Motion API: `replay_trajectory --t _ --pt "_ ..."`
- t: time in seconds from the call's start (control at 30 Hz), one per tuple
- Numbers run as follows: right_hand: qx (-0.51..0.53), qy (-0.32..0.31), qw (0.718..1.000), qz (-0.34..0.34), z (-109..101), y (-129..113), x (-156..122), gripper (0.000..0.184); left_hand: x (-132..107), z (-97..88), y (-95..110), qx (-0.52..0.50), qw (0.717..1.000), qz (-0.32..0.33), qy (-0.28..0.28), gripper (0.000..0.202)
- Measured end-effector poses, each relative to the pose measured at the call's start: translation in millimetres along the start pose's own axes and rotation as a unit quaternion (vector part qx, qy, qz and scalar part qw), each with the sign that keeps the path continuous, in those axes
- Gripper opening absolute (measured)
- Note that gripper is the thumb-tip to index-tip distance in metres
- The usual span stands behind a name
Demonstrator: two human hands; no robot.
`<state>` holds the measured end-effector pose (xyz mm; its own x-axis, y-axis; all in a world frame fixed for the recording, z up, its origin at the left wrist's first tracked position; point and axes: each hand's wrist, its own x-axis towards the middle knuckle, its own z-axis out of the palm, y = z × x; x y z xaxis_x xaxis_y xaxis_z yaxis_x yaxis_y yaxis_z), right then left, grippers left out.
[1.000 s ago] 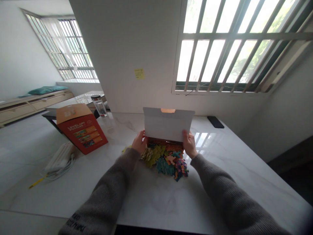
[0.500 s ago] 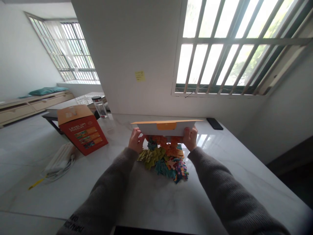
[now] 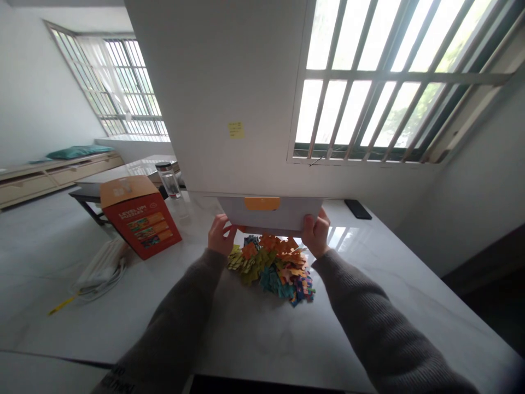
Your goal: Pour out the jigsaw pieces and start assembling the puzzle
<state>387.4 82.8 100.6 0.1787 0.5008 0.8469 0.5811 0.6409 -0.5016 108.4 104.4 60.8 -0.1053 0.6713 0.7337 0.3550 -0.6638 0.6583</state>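
Observation:
Held between my two hands is a cardboard box, its grey-white side and an orange tab facing me. My left hand pinches the box's lower left corner. At the right end, my right hand grips it with the thumb on the near face. Below and in front of the box, a heap of jigsaw puzzle pieces lies on the marble-look table, in olive green, orange, teal and mixed purple. The far side of the box is hidden.
A red puzzle box stands at the left beside a white power strip with its cord. Behind it is a glass bottle. A black phone lies at the back right, and the wall rises behind the table.
The box has tilted so more of its pale face shows, and it has lifted slightly clear of the pile. More orange pieces are visible, and one now lies on the green ones.

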Motion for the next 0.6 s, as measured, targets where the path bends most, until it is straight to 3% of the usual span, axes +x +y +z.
replay_trajectory --t 0.13,0.27,0.4,0.6 --pt "0.01 0.008 1.0 0.006 2 -2 8 0.051 1 4.0 -5 -0.022 0.998 -0.053 0.009 0.041" --pt "0.04 0.057 0.996 0.059 9 6 15 0.054 -6 7.5 -15 -0.024 0.997 -0.072 -0.032 0.047" --pt "0.065 0.085 0.984 0.141 19 33 20 0.057 -17 12.7 -27 -0.012 0.99 -0.088 -0.105 0.044" --pt "0.064 0.084 0.963 0.248 32 85 20 0.063 -29 22.1 -38 0.049 0.985 -0.069 -0.153 0.046"
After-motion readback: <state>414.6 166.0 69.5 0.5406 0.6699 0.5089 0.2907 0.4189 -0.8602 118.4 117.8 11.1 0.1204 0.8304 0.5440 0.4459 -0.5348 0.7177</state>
